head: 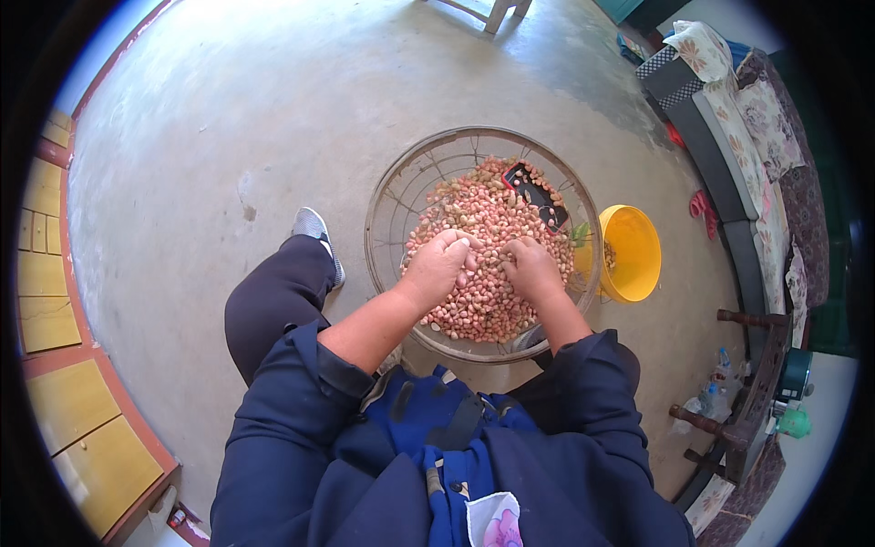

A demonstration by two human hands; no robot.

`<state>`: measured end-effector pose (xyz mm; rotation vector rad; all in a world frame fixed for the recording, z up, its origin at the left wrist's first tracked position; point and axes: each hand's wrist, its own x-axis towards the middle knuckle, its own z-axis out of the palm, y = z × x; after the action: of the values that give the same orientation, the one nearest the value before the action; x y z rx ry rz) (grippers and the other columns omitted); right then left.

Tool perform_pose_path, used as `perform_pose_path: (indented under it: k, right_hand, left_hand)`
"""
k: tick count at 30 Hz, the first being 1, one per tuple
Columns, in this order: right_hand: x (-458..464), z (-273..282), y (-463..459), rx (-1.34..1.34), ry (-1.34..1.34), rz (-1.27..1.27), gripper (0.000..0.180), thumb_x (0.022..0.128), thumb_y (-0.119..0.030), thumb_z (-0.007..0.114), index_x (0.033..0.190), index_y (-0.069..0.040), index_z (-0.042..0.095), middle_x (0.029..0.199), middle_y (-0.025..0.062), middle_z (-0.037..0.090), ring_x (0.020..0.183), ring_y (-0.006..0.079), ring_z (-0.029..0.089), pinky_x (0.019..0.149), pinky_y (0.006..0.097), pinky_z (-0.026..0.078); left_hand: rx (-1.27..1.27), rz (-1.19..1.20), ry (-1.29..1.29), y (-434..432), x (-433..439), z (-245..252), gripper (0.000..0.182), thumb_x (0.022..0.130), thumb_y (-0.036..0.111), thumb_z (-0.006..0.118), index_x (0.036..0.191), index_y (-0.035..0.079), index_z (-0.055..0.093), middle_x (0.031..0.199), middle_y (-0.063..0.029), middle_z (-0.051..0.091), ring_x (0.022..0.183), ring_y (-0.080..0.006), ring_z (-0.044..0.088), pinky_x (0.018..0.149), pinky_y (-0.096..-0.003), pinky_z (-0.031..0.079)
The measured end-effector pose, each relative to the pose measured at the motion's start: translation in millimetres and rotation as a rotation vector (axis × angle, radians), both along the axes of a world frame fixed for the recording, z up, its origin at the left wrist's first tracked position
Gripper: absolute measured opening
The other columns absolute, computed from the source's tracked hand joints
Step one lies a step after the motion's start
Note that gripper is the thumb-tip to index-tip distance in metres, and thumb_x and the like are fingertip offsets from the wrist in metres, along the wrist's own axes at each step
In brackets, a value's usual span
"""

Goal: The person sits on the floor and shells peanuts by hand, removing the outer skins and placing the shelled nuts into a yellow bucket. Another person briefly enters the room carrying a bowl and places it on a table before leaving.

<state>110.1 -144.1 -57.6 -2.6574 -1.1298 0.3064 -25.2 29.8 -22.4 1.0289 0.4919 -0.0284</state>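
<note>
A round basket with a wire frame (391, 179) stands between my legs. It holds a large heap of pinkish shelled peanuts (478, 205). Above the left part of the heap, my left hand (443, 265) is curled, with a few peanuts showing at its fingers. My right hand (534, 270) is a short way to the right, its fingers bent down to the heap. Those fingertips are partly hidden, and whether they pinch a peanut cannot be made out. A black tray with a red rim (540, 198) lies tilted in the far right of the basket, with peanuts on it.
A yellow bucket (636, 253) stands against the basket's right side, some brownish bits inside. At right is a sofa with floral covers (731, 150); plastic bottles (718, 383) lie near a wooden frame (752, 403). Yellow cabinets (48, 273) line the left. Wooden furniture legs (497, 15) stand far ahead.
</note>
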Motion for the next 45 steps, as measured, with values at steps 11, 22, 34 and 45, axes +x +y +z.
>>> perform_pose_path:
  k: [11,22,34,45]
  right_hand:
    - [-19.8,59.6,13.9,0.589,0.452,-0.094,0.01,0.088,-0.011,0.065,0.093,-0.002,0.067,0.089,0.0088,0.066,0.076,0.02,0.063,0.069,0.0309,0.05]
    - [-36.7,81.5,11.7,0.817,0.957,-0.167,0.008,0.093,-0.004,0.062,0.099,-0.004,0.057,0.088,-0.0018,0.061,0.078,0.0024,0.057,0.069,0.0174,0.047]
    - [-37.4,76.7,15.5,0.797,0.745,-0.113,0.013,0.091,-0.002,0.064,0.104,-0.001,0.063,0.09,-0.0015,0.063,0.081,0.0038,0.059,0.07,0.0183,0.047]
    - [-41.4,83.5,15.1,0.852,0.928,-0.118,0.008,0.092,-0.001,0.063,0.099,-0.001,0.063,0.09,-0.0002,0.064,0.082,0.005,0.061,0.069,0.0188,0.048]
  left_hand:
    - [0.723,-0.045,-0.124,-4.7,-1.7,6.7,0.02,0.097,0.018,0.054,0.108,0.002,0.06,0.085,-0.0078,0.063,0.072,-0.0131,0.059,0.065,-0.0282,0.048]
    - [0.74,-0.111,-0.311,-10.5,-0.6,25.8,0.021,0.097,0.017,0.056,0.106,-0.001,0.06,0.094,-0.0133,0.066,0.088,-0.0199,0.063,0.079,-0.0313,0.049]
    - [0.755,-0.08,-0.279,-10.0,-1.0,29.3,0.019,0.096,0.017,0.055,0.105,0.001,0.061,0.092,-0.0154,0.065,0.087,-0.0269,0.063,0.077,-0.0353,0.049]
    - [1.048,-0.099,-0.428,-0.5,-5.4,37.3,0.015,0.092,0.015,0.056,0.099,0.002,0.06,0.087,-0.0183,0.061,0.084,-0.0376,0.06,0.072,-0.0421,0.048]
